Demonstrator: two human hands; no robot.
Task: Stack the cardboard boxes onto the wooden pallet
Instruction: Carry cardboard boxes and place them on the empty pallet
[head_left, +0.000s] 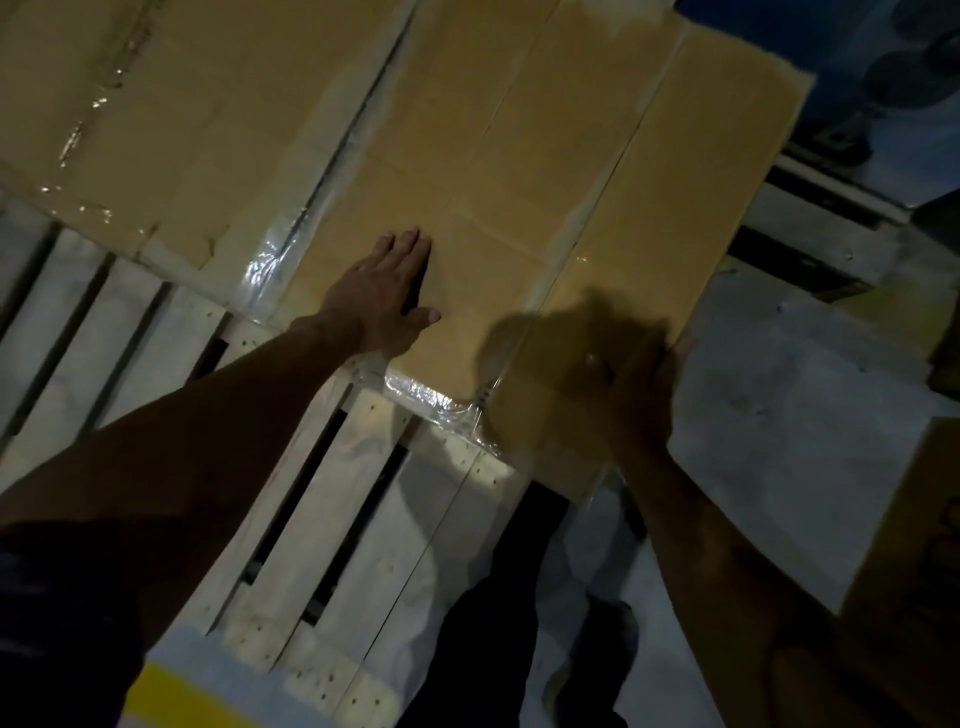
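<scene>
A large brown cardboard box (519, 171), sealed with clear tape, lies on the pale wooden pallet (332, 514) in the middle of the head view. My left hand (387, 288) presses flat on its top, fingers straight. My right hand (631, 395) holds the box's near right corner, thumb on the top face and fingers hidden over the edge; the hand is blurred. A second taped cardboard box (156, 130) lies on the pallet to the left, close beside the first.
Grey concrete floor (789, 441) spreads to the right. Another brown box (914, 561) stands at the right edge. My dark trouser leg and shoe (493, 639) are below the box. A yellow floor mark (192, 696) shows at bottom left.
</scene>
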